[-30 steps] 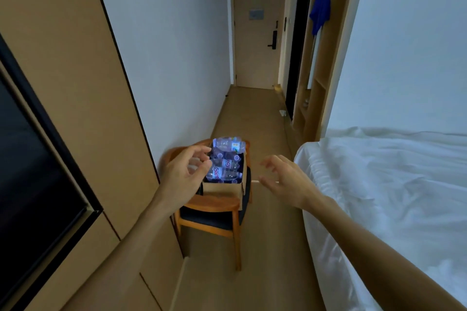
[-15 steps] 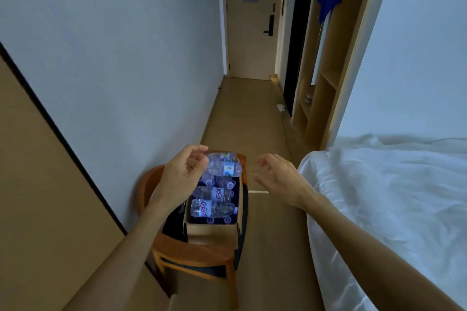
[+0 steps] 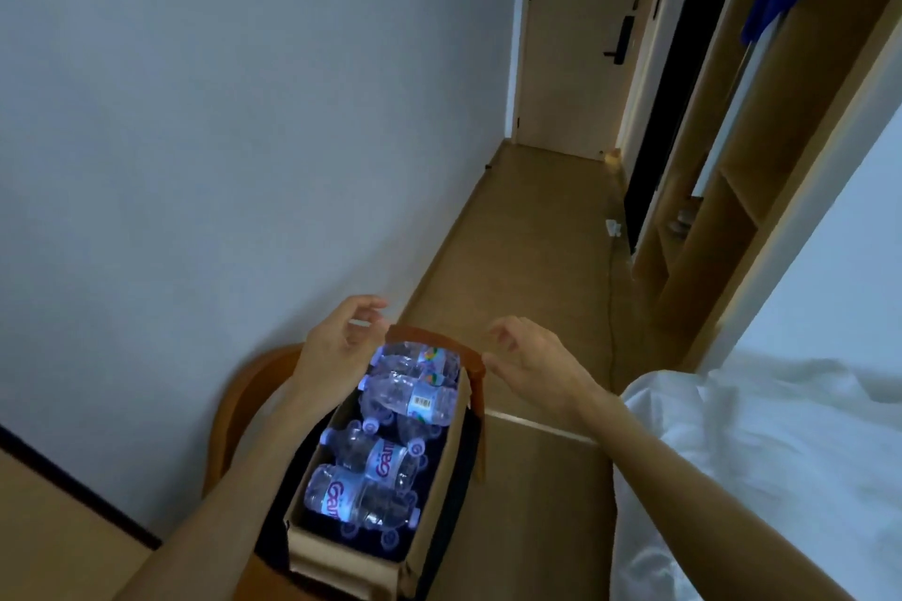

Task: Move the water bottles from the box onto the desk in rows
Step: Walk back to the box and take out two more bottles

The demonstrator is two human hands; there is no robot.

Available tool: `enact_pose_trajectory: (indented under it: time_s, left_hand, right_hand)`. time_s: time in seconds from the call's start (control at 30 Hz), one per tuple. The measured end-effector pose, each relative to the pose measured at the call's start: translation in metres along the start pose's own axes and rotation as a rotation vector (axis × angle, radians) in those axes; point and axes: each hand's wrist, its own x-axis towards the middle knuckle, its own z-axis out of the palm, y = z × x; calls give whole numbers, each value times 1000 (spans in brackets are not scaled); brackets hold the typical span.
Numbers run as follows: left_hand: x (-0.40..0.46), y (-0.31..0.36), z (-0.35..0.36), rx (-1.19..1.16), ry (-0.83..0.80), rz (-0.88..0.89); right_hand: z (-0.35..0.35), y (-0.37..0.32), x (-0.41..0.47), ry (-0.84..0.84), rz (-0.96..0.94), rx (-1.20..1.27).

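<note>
At the lower left of the frame, the left hand (image 3: 337,347) hovers over the box (image 3: 351,566), fingers loosely spread, holding nothing. The bottles (image 3: 410,398) lie on their sides in the box, low in the middle. They are clear with labels, probably heavy and a bit slippery; grab one round its middle. The right hand (image 3: 532,366) is spread and empty too.

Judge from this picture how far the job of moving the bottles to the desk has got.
Done: nothing that shows; no desk with bottles is in view. In hand: the left hand and right hand hover open over the far end of the box on the chair, holding nothing. Left: the water bottles lie piled in the box, all yet to move.
</note>
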Motion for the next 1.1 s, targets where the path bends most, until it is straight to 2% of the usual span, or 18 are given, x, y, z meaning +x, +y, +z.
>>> enact_pose_trajectory:
  time_s: [0.3,0.57,0.73,0.87,0.97,1.1]
  left_hand:
    - [40,-48,30,2,120,-131]
    - [77,-124,39,96,249,-353]
    - [94,-177,49,147,299,-614]
    - [89,-211,61,232,220,-812]
    - [83,-229,73,194,194,-1009]
    - [86,-245,86,231,125,-1159]
  right_hand:
    - [17,41,101,-205,-78,122]
    - [56,53,192,-398,-135,110]
    - [77,57,246,-512,-146,52]
    - [103,65,275,-582,-145,58]
    - [123,73,295,-650,-143,76]
    - [152,82,328,-747,-169,87]
